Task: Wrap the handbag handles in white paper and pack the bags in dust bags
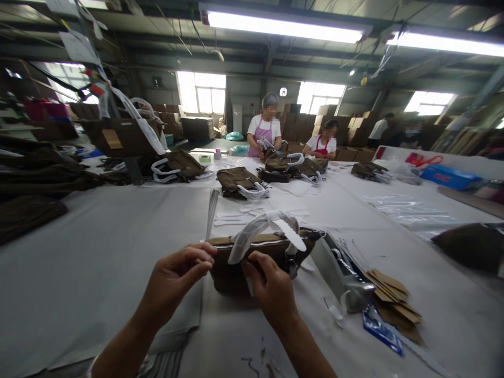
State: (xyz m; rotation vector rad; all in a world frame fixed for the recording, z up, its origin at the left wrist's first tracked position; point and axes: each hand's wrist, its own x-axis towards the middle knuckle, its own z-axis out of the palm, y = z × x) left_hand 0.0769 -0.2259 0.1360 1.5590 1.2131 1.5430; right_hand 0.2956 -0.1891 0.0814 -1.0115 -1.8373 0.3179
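Note:
A brown handbag (236,262) with white-wrapped handles (271,226) stands on the white table (98,236) in front of me. My left hand (175,278) pinches its left end near the zipper, fingers closed. On the bag's front face, my right hand (271,289) presses with its fingers curled against it. A strip of clear wrap (212,210) rises from the bag's left end.
A tape dispenser (342,273) and a stack of brown card tags (394,299) lie to the right. More brown bags (240,184) sit farther along the table. Two other people (265,131) work at the far end. Dark bags (35,178) pile up at the left.

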